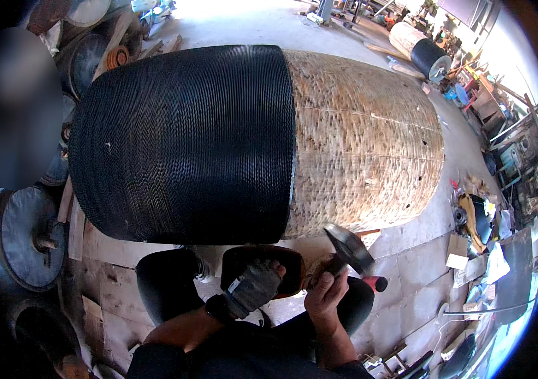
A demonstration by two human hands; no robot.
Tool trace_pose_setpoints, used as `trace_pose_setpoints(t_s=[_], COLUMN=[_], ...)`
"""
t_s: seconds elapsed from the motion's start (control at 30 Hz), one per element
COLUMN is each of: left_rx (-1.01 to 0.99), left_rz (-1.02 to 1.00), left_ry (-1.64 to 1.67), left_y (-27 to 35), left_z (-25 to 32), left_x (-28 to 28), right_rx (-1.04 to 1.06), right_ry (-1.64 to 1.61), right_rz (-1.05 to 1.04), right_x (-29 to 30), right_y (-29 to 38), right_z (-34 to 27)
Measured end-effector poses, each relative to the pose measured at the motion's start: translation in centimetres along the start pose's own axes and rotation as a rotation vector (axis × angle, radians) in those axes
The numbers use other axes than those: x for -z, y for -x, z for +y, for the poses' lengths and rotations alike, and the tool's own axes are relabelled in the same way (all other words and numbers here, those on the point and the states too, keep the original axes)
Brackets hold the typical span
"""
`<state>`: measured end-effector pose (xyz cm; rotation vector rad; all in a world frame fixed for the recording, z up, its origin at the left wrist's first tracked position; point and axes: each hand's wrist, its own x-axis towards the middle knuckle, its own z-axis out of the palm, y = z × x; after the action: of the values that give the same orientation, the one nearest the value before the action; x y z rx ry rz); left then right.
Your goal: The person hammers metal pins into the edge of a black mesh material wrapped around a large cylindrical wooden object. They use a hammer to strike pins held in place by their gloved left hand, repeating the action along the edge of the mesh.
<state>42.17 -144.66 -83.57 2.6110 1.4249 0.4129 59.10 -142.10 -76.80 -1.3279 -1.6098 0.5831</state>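
A large roller (368,142) lies across the view before me, its right part bare and pitted, its left part wrapped in a black ridged covering (193,142). Below it, my left hand (257,284), in a grey glove, lies over a dark open container (292,270) between my knees; its fingers are curled, and whether they hold anything is hidden. My bare right hand (326,293) grips a hammer near its head (349,248), which is tilted and slightly blurred, just under the roller's lower edge. A red and black cylindrical end (375,284) shows beside my right knee.
Rollers with round end discs (32,237) stand along the left side. Another part-covered roller (420,51) lies at the back right. Cardboard, a white bag (497,263) and scraps litter the right floor. Wooden boards (77,227) lie at the lower left.
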Motion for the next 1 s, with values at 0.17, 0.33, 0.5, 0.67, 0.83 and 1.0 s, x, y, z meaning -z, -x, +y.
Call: trace_pose_setpoints(t_s=[0.17, 0.33, 0.5, 0.67, 0.83, 1.0], left_rx=[-0.031, 0.085, 0.008, 0.078, 0.087, 0.051], left_rz=[-0.056, 0.190, 0.575, 0.783, 0.796, 0.793], left_ry=[-0.076, 0.142, 0.024, -0.228, -0.189, -0.218], left_y=[-0.5, -3.1, -6.5, -10.3, -10.4, -10.5], left_z=[-0.4, -3.2, -10.3, -13.1, -13.2, -13.2], left_x=[1.6, 6.1, 9.1, 11.3, 10.8, 11.5], right_rx=[-0.206, -0.031, -0.146, 0.051, -0.221, 0.084], right_ry=[0.301, -0.018, 0.289, 0.100, 0.161, 0.091], right_rz=[-0.200, 0.032, -0.224, -0.038, -0.244, -0.035], right_x=[-0.7, -0.1, -0.5, -0.5, 0.1, 0.7], right_y=[-0.6, 0.6, -0.8, 0.6, -0.7, 0.2], right_z=[0.5, 1.0, 0.5, 2.3, 0.4, 0.0])
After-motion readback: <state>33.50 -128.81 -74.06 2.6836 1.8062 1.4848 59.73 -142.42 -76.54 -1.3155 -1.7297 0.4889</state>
